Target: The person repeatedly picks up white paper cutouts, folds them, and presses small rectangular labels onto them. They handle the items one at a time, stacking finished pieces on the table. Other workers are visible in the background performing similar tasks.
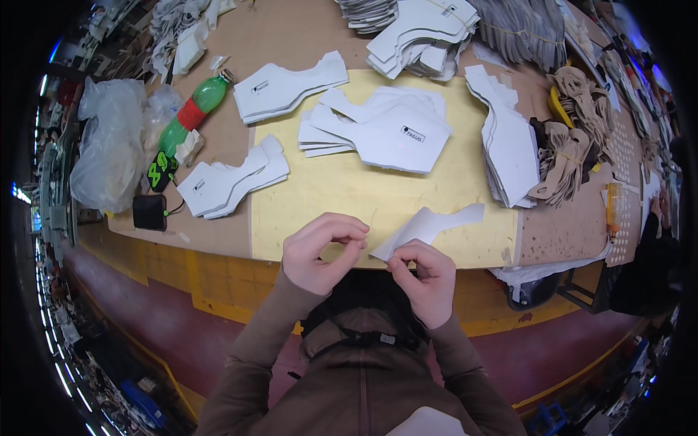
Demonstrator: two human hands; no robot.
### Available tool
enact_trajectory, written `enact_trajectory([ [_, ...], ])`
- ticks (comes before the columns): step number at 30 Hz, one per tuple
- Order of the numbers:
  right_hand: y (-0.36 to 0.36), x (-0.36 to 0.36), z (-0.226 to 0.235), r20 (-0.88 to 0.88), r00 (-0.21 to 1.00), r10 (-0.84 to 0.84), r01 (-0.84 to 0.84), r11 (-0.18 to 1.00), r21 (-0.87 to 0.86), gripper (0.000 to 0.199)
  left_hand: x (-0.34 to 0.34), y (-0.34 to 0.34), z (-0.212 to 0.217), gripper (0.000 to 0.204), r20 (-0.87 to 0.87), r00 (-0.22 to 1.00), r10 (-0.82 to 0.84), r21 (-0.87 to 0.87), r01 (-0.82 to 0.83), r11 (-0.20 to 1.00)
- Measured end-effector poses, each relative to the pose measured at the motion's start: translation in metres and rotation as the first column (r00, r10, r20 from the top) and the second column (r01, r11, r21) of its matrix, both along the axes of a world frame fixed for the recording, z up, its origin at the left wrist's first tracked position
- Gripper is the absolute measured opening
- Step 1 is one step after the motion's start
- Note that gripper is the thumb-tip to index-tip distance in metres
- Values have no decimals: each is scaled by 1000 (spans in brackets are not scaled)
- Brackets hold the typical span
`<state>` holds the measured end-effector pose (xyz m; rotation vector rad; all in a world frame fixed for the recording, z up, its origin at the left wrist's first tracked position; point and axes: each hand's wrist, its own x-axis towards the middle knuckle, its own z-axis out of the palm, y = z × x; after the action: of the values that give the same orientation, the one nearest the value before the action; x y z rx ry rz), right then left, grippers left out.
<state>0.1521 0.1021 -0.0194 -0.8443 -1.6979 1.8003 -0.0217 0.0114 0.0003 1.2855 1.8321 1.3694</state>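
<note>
Just beyond the table's near edge, my left hand (pixel 318 251) curls with thumb and fingertips close together. Anything between them is too small to make out. My right hand (pixel 427 281) is closed in a pinch at the near edge of a single white cut piece (pixel 430 221), which lies slantwise on the yellow sheet. Behind it sits a fanned stack of white cut pieces (pixel 407 138) with a small black printed label. More white stacks rest to the left, one nearer (pixel 236 178) and one farther (pixel 291 86). Another white stack (pixel 505 142) stands to the right.
A green bottle (pixel 195 112) with a red label lies left, beside a clear plastic bag (pixel 109 142) and a black box (pixel 150 212). Tan strap bundles (pixel 567 156) are at the right. Grey bundled pieces (pixel 523 29) and white stacks (pixel 425 33) line the back.
</note>
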Motion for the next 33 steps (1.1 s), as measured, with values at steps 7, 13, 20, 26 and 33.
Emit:
enact_trajectory([
  [7, -1, -4, 3, 16, 1000, 16, -17, 998, 66, 6, 15, -9, 12, 21, -394, 916, -74, 41, 98, 994],
  [13, -8, -10, 11, 77, 997, -4, -15, 969, 245, 9, 15, -12, 15, 16, -472, 878, -80, -5, 88, 996],
  [20, -9, -9, 8, 80, 997, 11, -25, 983, 183, 9, 8, -8, 10, 13, -227, 968, -106, -101, 84, 991],
  [26, -3, -7, 7, 45, 999, 18, -26, 984, 175, 10, 12, -13, 12, 12, -148, 986, -81, -4, 82, 997],
  [33, -12, -13, 10, 97, 995, -4, -24, 959, 282, 6, 11, -12, 12, 13, -401, 913, -81, -27, 76, 997],
])
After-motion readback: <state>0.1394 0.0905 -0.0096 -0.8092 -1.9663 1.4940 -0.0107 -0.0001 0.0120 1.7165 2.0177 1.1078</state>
